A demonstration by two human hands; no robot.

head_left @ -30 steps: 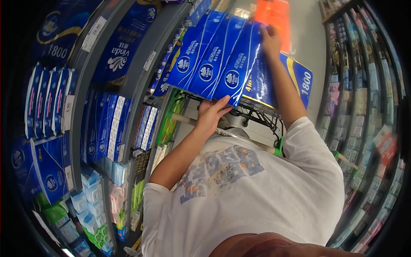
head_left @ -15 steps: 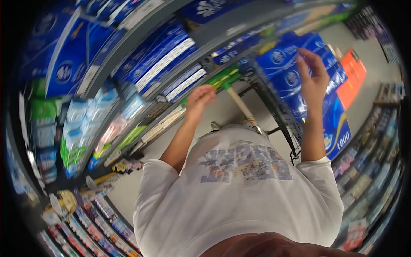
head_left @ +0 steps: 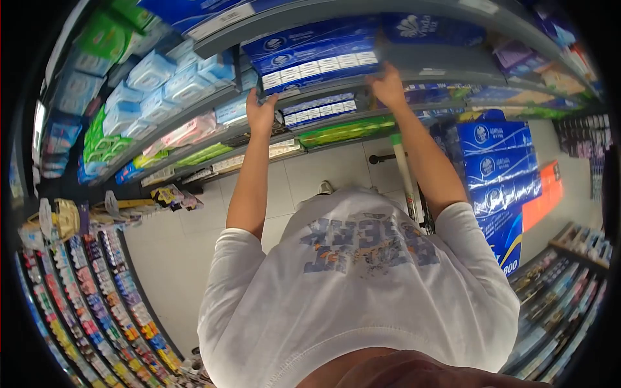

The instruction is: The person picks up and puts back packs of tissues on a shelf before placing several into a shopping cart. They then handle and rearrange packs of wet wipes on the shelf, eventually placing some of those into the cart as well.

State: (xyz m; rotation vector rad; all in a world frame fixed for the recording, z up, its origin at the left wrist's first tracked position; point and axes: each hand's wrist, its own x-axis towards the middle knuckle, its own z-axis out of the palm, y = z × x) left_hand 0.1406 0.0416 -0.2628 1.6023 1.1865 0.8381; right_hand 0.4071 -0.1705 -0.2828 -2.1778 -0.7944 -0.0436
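Note:
A stack of blue tissue packs (head_left: 310, 45) with a row of white ends along its front lies on the grey shelf ahead of me. My left hand (head_left: 261, 115) is raised to the stack's lower left corner, thumb and fingers apart. At its right end is my right hand (head_left: 388, 89), fingers stretched out along the side of the packs. Whether either hand touches the packs is hard to tell. On the shelf below, another row of blue-and-white tissue packs (head_left: 320, 111) sits between my forearms.
Light blue wipes packs (head_left: 152, 71) fill shelves on the left. At right stand large blue tissue bundles (head_left: 497, 161) beside an orange sign (head_left: 542, 194). A pale pole with a green top (head_left: 402, 165) stands near my right forearm. Racks of small goods (head_left: 107, 291) line the lower left.
I have turned toward the shelf. Both hands have reached forward and up to the tissue stack; my right hand has left the area before the large blue bundles.

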